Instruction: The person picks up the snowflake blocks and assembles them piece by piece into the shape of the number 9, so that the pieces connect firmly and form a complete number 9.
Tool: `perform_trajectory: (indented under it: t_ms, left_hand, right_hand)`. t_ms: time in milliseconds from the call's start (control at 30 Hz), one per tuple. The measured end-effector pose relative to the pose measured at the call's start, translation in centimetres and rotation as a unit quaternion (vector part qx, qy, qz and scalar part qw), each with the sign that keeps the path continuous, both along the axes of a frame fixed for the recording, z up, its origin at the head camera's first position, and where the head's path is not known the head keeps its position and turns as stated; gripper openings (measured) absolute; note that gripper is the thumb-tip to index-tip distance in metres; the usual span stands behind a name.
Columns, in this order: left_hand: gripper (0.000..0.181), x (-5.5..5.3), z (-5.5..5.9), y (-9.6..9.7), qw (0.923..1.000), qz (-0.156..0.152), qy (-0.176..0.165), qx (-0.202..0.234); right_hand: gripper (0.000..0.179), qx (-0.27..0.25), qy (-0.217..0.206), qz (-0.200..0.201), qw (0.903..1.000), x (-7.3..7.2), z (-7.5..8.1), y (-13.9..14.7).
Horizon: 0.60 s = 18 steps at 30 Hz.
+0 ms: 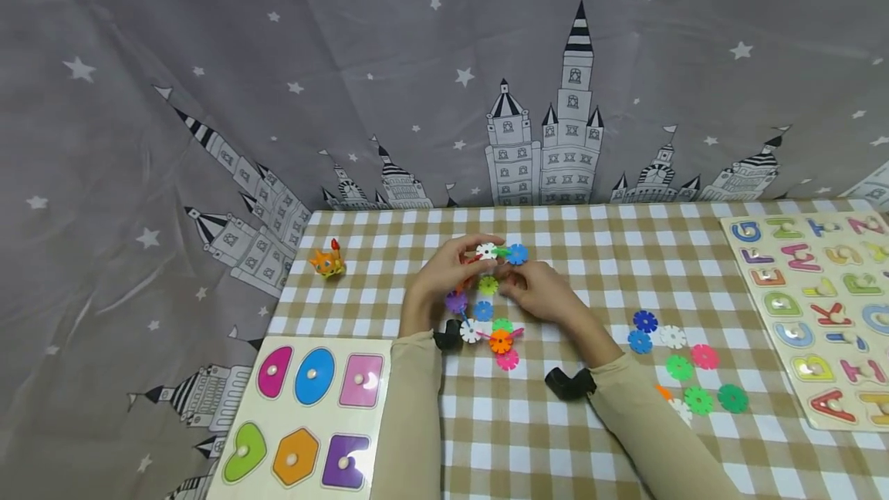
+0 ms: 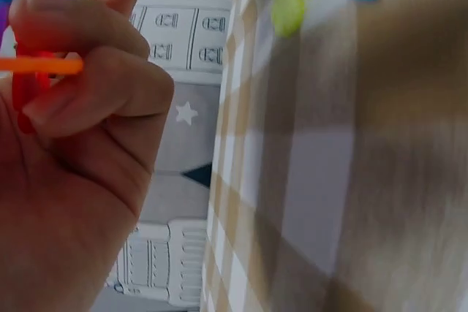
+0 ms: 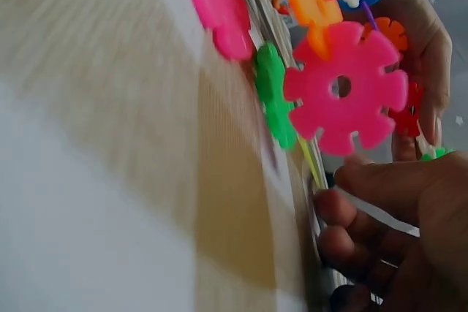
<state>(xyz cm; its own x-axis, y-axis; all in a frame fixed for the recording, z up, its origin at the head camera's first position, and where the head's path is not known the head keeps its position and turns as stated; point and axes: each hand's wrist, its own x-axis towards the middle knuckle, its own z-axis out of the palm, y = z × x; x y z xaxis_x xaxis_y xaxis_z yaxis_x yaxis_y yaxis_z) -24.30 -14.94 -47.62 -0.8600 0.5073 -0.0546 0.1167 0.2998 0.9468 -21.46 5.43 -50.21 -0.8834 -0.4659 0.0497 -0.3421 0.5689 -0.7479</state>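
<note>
My left hand [image 1: 444,272] grips a chain of linked plastic snowflake discs in several colours. In the left wrist view its curled fingers hold a red disc [image 2: 28,100], with an orange disc [image 2: 51,65] edge-on in front. A white disc [image 1: 486,251] and a blue disc [image 1: 517,254] stick out at the chain's far end; an orange disc [image 1: 501,342] is at its near end. My right hand [image 1: 538,292] is beside the chain, fingers loosely bent downward, nothing visible between them. Near it, in the right wrist view, is a pink disc [image 3: 344,89]. A lime disc [image 1: 488,285] lies below the hands.
Loose discs, among them a dark green disc [image 1: 732,398], lie to the right on the checked tablecloth [image 1: 528,430]. A shape puzzle board [image 1: 305,400] sits at the left, an alphabet board [image 1: 799,407] at the right. A small orange toy figure [image 1: 328,261] stands at the back left.
</note>
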Motion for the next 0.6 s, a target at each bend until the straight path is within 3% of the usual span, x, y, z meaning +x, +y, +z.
perform_trajectory:
  t_ms: [267, 600]
  left_hand:
    - [0.038, -0.1, -0.4, -0.8, 0.9995, 0.028, -0.015, 0.002]
    - [0.033, -0.1, -0.5, -2.1, 0.9977, 0.06, -0.032, -0.002]
  right_hand:
    - [0.034, 0.094, 0.028, 0.013, 0.9951, -0.1, 0.1, -1.2]
    - [0.019, 0.066, 0.001, -0.029, 0.9974, 0.3, -0.2, -1.5]
